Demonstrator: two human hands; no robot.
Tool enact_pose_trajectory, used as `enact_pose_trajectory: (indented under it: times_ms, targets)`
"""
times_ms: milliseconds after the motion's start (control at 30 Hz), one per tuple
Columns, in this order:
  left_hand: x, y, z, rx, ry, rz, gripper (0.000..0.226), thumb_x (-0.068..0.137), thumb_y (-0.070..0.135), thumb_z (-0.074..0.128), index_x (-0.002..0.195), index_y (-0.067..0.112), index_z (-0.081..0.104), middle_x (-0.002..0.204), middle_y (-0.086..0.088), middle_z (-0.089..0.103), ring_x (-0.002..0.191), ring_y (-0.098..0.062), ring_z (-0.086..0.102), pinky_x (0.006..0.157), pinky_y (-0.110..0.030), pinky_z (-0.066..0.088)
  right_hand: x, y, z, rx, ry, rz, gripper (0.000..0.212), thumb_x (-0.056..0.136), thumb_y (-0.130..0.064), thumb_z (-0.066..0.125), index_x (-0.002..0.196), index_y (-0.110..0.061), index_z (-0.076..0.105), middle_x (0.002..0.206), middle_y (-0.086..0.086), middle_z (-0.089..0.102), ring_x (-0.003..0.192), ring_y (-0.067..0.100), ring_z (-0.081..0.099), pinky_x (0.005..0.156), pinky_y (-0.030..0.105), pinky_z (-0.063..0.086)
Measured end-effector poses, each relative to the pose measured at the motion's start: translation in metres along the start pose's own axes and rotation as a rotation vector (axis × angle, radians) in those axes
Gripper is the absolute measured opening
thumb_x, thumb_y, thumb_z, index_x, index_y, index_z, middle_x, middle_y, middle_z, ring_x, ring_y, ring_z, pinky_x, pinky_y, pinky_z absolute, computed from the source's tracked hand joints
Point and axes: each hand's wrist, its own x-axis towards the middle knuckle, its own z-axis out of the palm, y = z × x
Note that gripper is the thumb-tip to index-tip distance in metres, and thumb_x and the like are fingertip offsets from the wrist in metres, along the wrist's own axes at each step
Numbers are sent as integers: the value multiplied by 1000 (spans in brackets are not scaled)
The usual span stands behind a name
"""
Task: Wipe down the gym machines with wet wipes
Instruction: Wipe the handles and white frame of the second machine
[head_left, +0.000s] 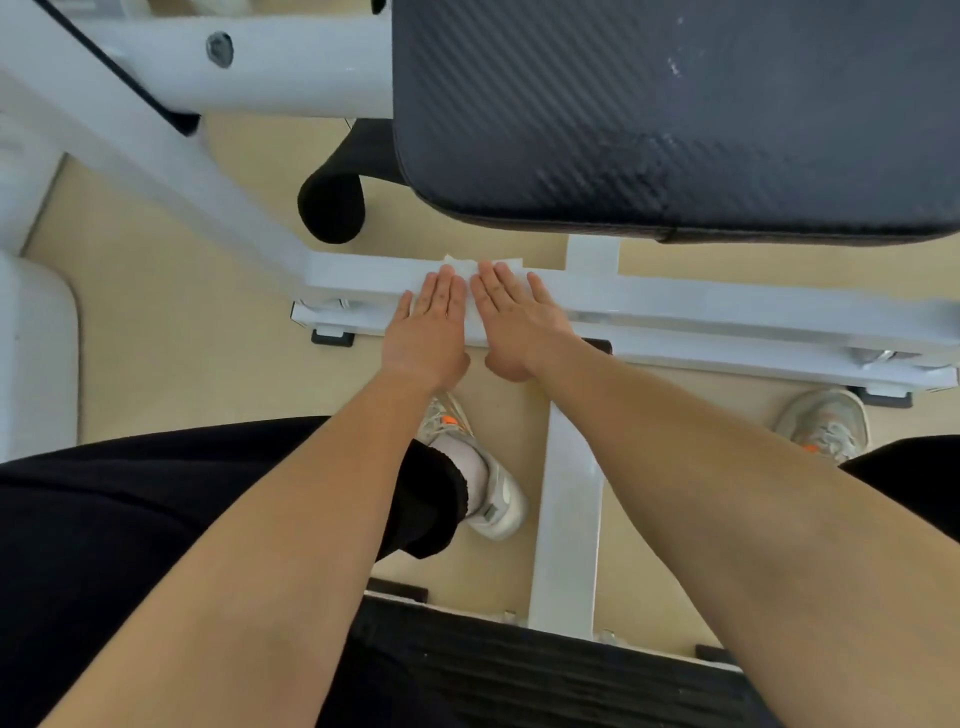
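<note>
Head view, wet wipe (465, 267): we see it spread flat on top of the white crossbar (727, 306) of the gym machine, its far edge showing past the fingertips.
Left grip (428, 332): open, fingers straight and together, palm pressing down on the wipe.
Right grip (514, 322): open as well, flat on the wipe just beside the left one, thumbs nearly meeting.
Crossbar: it runs left to right low above the floor (182, 312), below the front edge of the black seat pad (675, 114).
Foam roller (332, 208): black, hanging left of the pad, above the crossbar's left end.
Centre beam (566, 519): white, running from the crossbar back toward us to a black ribbed footplate (519, 675).
Shoes: we see the left shoe (488, 499) beside the beam and the right shoe (826, 426) near the crossbar's right end.
</note>
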Motion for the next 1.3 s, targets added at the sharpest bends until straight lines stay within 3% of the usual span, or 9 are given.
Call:
enact_pose_trajectory:
  times_ms: [233, 533, 800, 1067, 1300]
  targets:
    - [-2, 10, 1, 23, -3, 42, 84, 98, 26, 44, 158, 10, -13, 166, -8, -18, 154, -22, -14, 126, -44, -1, -12, 14, 10, -35, 18, -16, 87, 96, -22, 42, 156, -15, -20, 163, 3, -29, 151, 19, -22, 124, 49, -7]
    - [7, 115, -19, 60, 52, 263, 75, 101, 15, 35, 157, 11, -14, 165, -7, -22, 153, -20, -16, 126, -42, 0, -82, 102, 31, 15, 49, 191, 87, 99, -30, 43, 156, -15, -21, 163, 4, -28, 151, 21, -23, 123, 49, -7]
    - [21, 230, -37, 118, 22, 452, 93, 95, 53, 41, 158, 11, -14, 164, -7, -23, 153, -21, -18, 126, -43, -2, -152, 195, 54, 95, 38, 349, 93, 93, -25, 44, 155, -15, -23, 161, 2, -32, 150, 18, -24, 124, 49, -7]
    - [33, 322, -47, 159, 27, 613, 94, 96, 55, 41, 157, 10, -14, 165, -8, -22, 153, -21, -15, 126, -43, 0, -206, 277, 73, 129, 31, 472, 94, 93, -28, 46, 155, -16, -23, 161, 1, -33, 151, 18, -23, 124, 46, -7]
    - [41, 386, -56, 201, 58, 713, 93, 96, 53, 44, 158, 9, -10, 166, -7, -17, 154, -21, -11, 126, -42, 0, -241, 317, 85, 220, 64, 583, 95, 93, -29, 51, 157, -14, -19, 163, 2, -29, 152, 17, -19, 125, 47, 3]
